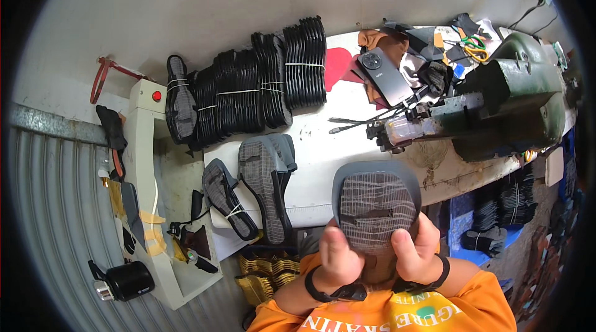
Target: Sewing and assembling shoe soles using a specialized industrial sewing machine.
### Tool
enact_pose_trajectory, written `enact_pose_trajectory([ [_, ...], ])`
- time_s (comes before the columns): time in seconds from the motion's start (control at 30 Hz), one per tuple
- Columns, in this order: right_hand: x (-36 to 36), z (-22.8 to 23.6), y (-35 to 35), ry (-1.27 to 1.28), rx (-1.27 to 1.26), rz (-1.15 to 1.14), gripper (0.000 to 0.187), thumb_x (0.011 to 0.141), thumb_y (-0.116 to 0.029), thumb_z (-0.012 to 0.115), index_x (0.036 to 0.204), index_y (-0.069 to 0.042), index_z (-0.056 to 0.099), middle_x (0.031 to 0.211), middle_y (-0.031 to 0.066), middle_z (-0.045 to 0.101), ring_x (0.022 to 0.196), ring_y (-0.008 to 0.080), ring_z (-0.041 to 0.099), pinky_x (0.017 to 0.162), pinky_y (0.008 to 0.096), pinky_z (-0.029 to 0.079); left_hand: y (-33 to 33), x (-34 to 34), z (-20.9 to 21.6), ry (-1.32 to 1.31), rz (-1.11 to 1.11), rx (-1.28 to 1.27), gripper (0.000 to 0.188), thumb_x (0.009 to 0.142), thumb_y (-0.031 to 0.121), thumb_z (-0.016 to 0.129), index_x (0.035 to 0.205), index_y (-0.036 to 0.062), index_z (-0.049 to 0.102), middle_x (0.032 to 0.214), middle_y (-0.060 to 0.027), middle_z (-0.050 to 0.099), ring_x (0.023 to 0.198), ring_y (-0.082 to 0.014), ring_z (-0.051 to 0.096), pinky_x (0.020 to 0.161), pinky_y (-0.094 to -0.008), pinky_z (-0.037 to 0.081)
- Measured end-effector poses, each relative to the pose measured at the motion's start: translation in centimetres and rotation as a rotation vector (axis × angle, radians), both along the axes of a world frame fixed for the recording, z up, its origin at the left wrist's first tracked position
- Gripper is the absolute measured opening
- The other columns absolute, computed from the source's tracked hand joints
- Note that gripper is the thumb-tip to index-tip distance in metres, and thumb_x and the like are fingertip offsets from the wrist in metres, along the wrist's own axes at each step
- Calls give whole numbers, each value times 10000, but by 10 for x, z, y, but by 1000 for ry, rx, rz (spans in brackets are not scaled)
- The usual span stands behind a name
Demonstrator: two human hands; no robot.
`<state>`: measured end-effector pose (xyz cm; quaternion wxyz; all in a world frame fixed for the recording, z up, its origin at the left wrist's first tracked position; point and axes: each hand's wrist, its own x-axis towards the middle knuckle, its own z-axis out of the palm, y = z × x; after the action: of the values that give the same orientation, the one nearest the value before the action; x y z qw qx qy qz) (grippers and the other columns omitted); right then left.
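Upright in front of me is a sandal footbed (pixel 372 242), dark grey with a pale streaky pattern, a short slit and a plain blue-grey border around its rounded end. My left hand (pixel 340 260) grips its lower left side, thumb raised, with the other fingers mostly hidden behind. On the lower right, my right hand (pixel 419 254) is closed on it, the thumb pressing the patterned face. To the left on the white table lie a small stack of similar footbeds (pixel 256 167) with blue-grey borders and a banded bundle (pixel 226 198) of narrower pieces.
A dark green sewing machine (pixel 512 105) occupies the table's right side, near a phone (pixel 386 77), fabric scraps and scissors (pixel 475 49). Banded stacks of black soles (pixel 239 93) line the back left. A pale box (pixel 143 208) and black bottle (pixel 130 280) stand left; a blue crate (pixel 456 233) sits lower right.
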<state>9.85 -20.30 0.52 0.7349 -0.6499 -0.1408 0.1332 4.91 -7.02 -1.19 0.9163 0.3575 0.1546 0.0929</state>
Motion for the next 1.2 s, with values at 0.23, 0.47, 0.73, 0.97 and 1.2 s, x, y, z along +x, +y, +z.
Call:
enact_pose_trajectory([
  [0.23, 16, -20, 2, -518, -80, -118, 389, 883, -176, 674, 1157, 90, 599, 940, 169, 664, 702, 290, 610, 654, 386, 503, 17, 32, 9, -56, -181, 350, 694, 1039, 548, 486, 1361, -65, 450, 1265, -157, 602, 1128, -206, 595, 983, -357, 469],
  [0.47, 49, -6, -6, -615, -188, 205, 632, 739, -247, 852, 1219, 84, 609, 1164, 233, 652, 1002, 423, 621, 893, 473, 497, 27, 62, 13, 98, -236, 425, 518, 1052, 486, 516, 1143, -18, 590, 995, -67, 662, 909, -99, 575, 831, -256, 462],
  [0.73, 72, -8, -36, 476, 154, 63, 239, 990, -99, 620, 1168, 57, 650, 1038, 60, 699, 844, 113, 642, 726, 283, 532, 84, 165, 40, -418, -467, 1643, 466, 739, 280, 761, 1117, 47, 621, 893, -66, 651, 786, -262, 565, 834, -376, 378],
  [0.97, 79, -22, -26, 790, 235, -26, 198, 1016, -156, 617, 1067, 27, 670, 918, 66, 708, 723, 104, 641, 637, 251, 536, 88, 232, 34, -609, -857, 1640, 653, 751, 434, 788, 1246, 58, 590, 939, -106, 651, 888, -317, 598, 861, -393, 410],
  [1.2, 77, -38, -36, 662, 270, 18, 176, 1014, -138, 615, 1037, 26, 675, 908, 56, 709, 705, 95, 622, 651, 256, 519, 81, 255, 32, -590, -1041, 1656, 695, 750, 500, 784, 1234, 46, 576, 905, -140, 670, 887, -345, 657, 820, -403, 440],
])
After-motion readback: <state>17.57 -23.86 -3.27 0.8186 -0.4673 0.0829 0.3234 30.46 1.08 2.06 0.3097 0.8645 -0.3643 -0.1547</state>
